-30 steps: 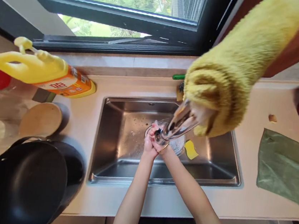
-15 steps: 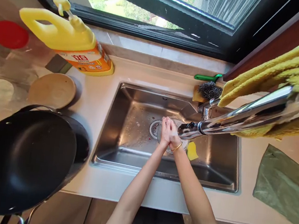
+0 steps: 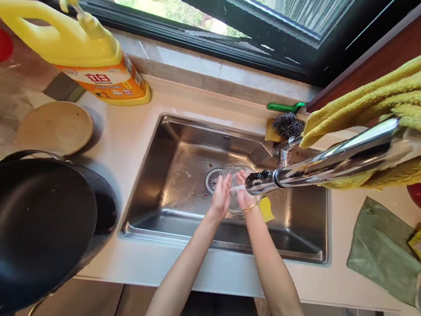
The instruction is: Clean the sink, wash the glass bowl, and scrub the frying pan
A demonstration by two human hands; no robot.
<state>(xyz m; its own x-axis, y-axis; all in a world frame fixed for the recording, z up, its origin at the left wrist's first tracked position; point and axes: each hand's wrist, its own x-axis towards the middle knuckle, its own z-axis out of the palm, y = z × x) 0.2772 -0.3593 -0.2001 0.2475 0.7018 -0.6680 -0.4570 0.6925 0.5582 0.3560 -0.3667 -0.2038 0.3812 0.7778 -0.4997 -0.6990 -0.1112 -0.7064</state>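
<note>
Kitchen counter [image 3: 137, 134], steel sink [image 3: 177, 184]: your left hand [image 3: 221, 198] is flat and open, your right hand [image 3: 244, 198] half hidden, grip unclear, both at the glass bowl [image 3: 236, 173] mid-sink under the faucet [image 3: 308, 166].

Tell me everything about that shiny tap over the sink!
The tap is a long shiny metal tube, mirror-bright like chrome. Its stubby base stands at the back rim of the sink, and the spout slants across the picture, its dark nozzle just above the right hand. A fluffy yellow towel is draped over its upper part.
</note>
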